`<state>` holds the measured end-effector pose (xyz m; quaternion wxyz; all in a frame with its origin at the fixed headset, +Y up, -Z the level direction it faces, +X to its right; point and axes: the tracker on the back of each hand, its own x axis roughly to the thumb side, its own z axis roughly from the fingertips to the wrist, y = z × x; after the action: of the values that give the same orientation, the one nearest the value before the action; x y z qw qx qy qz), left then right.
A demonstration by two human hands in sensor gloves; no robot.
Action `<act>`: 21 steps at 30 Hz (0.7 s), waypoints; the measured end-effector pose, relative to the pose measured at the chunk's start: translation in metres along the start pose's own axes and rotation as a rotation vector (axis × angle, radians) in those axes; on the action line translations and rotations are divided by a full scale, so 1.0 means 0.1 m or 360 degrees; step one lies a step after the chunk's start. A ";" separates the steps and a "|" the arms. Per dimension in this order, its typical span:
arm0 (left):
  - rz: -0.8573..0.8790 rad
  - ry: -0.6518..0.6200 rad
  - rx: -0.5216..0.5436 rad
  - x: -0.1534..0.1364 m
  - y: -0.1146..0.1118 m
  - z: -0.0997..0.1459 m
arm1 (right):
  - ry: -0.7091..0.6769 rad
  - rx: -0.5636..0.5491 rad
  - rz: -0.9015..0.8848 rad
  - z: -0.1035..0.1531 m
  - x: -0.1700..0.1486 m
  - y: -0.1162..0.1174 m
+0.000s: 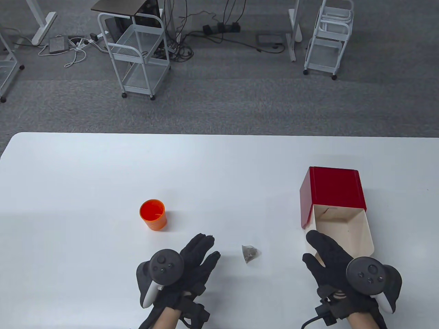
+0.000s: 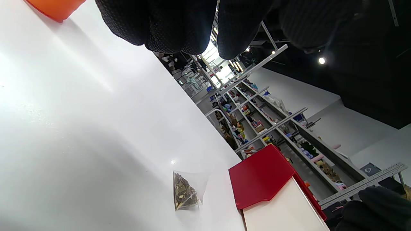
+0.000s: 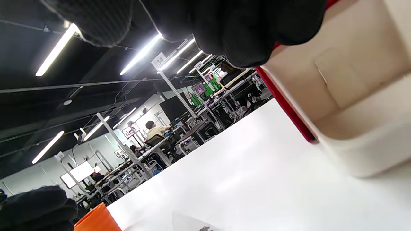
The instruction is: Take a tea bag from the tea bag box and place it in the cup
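One loose tea bag [image 1: 250, 254] lies ungrasped between both slack, empty hands; a clumsy pinch could tip the light cup [image 1: 153, 214].

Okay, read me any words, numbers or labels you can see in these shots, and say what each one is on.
"34": white sign hanging from the ceiling, right wrist view.
A second hanging sign beside it looks like "37", too small to be sure.
The red tea bag box, orange cup and tea bag show no readable text.
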<state>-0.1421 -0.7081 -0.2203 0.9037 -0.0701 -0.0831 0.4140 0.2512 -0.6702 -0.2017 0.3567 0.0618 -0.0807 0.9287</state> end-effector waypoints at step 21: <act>-0.0700 0.0097 -0.0178 0.66 -0.41 -0.49 | -0.0001 0.0010 0.0003 0.06 -0.05 0.08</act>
<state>-0.0597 -0.6872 -0.2536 0.9690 -0.1129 -0.0918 0.1996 0.2501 -0.6808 -0.1978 0.3555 0.0631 -0.0780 0.9293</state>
